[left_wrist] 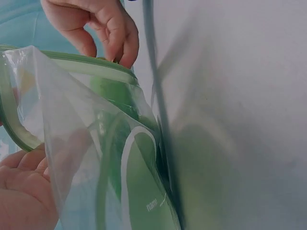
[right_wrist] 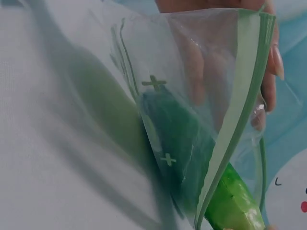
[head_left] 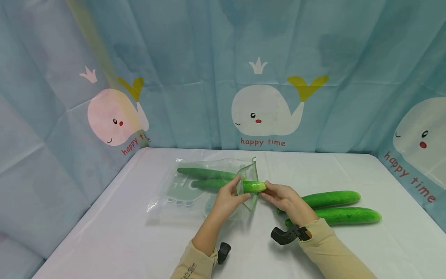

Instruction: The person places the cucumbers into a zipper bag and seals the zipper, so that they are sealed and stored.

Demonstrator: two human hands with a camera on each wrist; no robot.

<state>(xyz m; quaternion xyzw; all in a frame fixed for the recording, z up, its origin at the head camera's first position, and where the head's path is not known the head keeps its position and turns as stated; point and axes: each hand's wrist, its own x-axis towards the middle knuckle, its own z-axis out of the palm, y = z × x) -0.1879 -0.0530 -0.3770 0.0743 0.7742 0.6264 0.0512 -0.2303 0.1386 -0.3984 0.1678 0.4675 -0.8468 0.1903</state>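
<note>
A clear zip bag (head_left: 158, 211) with a green-edged mouth lies on the table, its mouth turned to the right and spread apart. My left hand (head_left: 226, 200) holds the bag at its mouth, fingers against the green rim (left_wrist: 96, 61) in the left wrist view. With fingertips, my right hand (head_left: 286, 198) pinches the pale end of a cucumber (head_left: 253, 186). Most of that cucumber is inside the bag, and its held end sticks out past the rim (right_wrist: 249, 91). Behind it, another cucumber (head_left: 202, 171) lies within the bag.
Two more cucumbers, one farther back (head_left: 334, 198) and one nearer (head_left: 352, 215), lie on the white table (head_left: 115, 232) to the right, partly behind my right wrist. A blue curtain (head_left: 195, 116) with printed whales stands along the table's back and sides.
</note>
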